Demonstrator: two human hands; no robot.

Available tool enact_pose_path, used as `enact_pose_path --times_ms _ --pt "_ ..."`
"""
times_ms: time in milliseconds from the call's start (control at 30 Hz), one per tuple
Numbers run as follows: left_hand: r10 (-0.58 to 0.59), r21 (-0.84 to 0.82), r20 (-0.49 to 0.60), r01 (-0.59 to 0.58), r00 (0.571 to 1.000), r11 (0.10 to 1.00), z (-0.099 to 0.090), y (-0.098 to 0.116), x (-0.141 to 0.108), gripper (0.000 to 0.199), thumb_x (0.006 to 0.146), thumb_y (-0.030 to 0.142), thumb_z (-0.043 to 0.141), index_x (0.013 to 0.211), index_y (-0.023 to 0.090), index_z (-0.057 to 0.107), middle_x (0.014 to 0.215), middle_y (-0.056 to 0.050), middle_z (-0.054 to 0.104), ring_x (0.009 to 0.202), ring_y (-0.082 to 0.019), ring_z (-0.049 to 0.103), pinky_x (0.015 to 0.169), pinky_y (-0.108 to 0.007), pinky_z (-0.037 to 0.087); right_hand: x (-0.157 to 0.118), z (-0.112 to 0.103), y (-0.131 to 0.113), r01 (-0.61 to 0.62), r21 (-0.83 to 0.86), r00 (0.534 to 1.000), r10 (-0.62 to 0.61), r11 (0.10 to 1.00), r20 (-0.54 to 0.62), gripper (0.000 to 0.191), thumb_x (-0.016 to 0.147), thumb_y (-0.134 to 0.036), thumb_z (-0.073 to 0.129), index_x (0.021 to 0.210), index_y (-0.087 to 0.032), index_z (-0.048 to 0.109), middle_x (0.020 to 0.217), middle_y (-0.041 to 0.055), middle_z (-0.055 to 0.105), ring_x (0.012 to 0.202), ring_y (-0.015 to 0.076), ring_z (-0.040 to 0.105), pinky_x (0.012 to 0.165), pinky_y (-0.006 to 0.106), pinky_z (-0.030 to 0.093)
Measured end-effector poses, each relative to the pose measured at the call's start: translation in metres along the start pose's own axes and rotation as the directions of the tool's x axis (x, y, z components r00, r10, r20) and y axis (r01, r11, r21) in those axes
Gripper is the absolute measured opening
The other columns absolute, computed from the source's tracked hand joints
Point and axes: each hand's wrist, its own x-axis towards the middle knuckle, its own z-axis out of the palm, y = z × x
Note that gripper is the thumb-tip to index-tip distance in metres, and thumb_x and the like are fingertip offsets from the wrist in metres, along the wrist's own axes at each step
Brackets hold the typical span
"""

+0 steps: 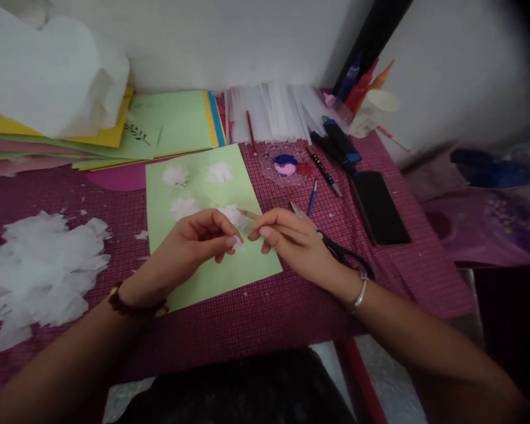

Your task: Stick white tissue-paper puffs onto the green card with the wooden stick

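My left hand is closed in a pinch on a small white paper piece. Close beside it, my right hand is closed around a thin wooden-coloured stick, perhaps a brush; its tip points left and its kind is unclear. Both hands are above a light green sheet. On that sheet sit several fluffy white paper tufts, such as one at the upper left and another at the upper right. The tuft nearest my fingers is partly hidden.
A heap of white paper pieces lies left. Beyond the sheet are a paint palette, a red brush and translucent strips. Scissors, a marker, a cutter and a phone are right.
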Motion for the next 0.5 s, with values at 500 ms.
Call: enact_pose_path --times_ms 500 --pt "0.093 -0.135 -0.027 -0.096 0.995 0.986 0.015 -0.007 -0.003 0.015 0.075 0.019 0.065 0.090 0.019 0.061 0.076 0.000 0.061 0.065 -0.011 0.057 0.050 -0.020 0.044 -0.007 0.003 0.000 -0.044 -0.181 0.998 0.035 0.983 -0.052 0.011 0.083 -0.025 0.065 0.085 -0.025 0.054 0.074 -0.0038 0.055 0.063 0.0122 0.049 0.058 0.027 0.041"
